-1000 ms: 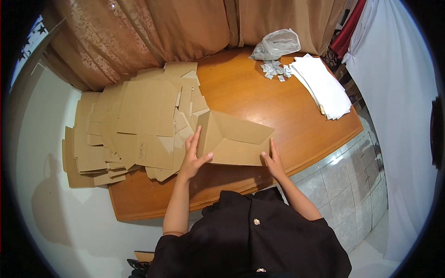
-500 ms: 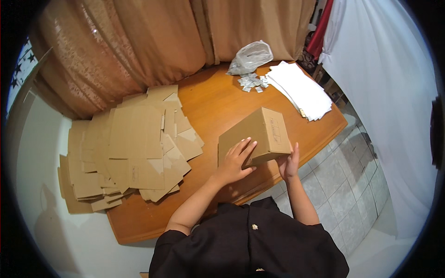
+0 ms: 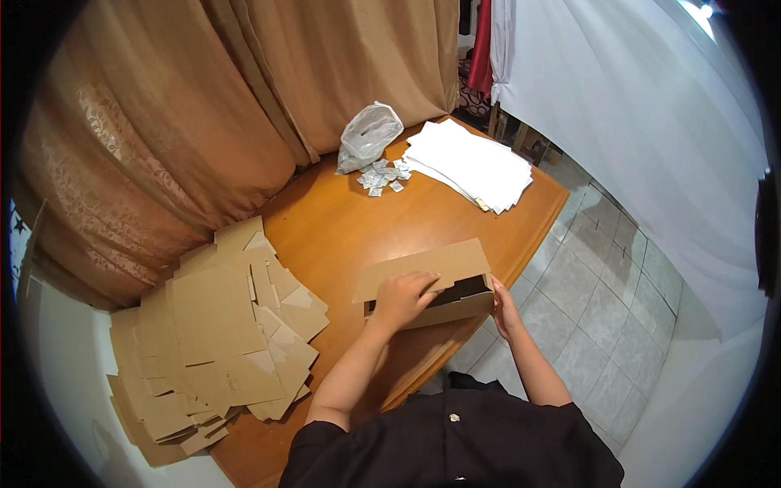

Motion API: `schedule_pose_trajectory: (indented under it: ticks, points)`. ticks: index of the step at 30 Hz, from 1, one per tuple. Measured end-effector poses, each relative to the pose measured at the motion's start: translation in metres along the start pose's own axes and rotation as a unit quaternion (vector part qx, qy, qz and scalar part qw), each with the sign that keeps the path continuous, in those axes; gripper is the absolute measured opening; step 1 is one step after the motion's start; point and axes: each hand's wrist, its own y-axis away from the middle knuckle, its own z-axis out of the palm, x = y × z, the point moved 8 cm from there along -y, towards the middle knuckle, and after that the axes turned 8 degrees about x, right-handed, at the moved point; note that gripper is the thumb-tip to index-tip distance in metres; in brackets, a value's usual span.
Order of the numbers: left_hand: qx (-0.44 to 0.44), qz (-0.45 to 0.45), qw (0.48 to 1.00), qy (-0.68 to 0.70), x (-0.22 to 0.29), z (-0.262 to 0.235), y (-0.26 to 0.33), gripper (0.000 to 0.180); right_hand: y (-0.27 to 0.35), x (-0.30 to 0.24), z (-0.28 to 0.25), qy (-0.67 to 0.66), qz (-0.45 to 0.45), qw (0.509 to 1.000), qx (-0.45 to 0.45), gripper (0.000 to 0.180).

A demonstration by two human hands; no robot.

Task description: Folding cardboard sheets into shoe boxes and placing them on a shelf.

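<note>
A brown cardboard box point(image 3: 460, 311) rests near the table's front right edge. Its lid flap point(image 3: 427, 264) is partly raised, and a dark gap shows under it along the near side. My left hand point(image 3: 403, 299) is closed on the near edge of that flap, with the fingers bent over it. Against the box's right end, my right hand point(image 3: 505, 311) holds the side, its fingers partly hidden behind the corner.
Flattened cardboard sheets point(image 3: 211, 317) lie piled on the left of the wooden table point(image 3: 325, 220). Toward the back are a clear plastic bag point(image 3: 370, 134), several small sachets point(image 3: 382, 175) and a stack of white paper point(image 3: 472, 163). Curtains hang behind.
The box has turned and been set lower, and its lid flap has come up. My left hand has shifted from resting on the closed box to gripping the flap. The view has swung right.
</note>
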Motion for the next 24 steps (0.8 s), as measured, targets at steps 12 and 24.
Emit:
schedule_pose_trajectory:
  ticks: [12,24]
  points:
    - [0.145,-0.072,0.932,-0.325,-0.062,-0.045,-0.093,0.069,-0.061,0.009,0.007,0.264,-0.057,0.955,-0.122,0.071]
    - [0.245,-0.242,0.912,-0.225,-0.079,-0.036,0.102,0.063,-0.070,-0.017,0.033,0.323,-0.297,0.885,-0.154,0.062]
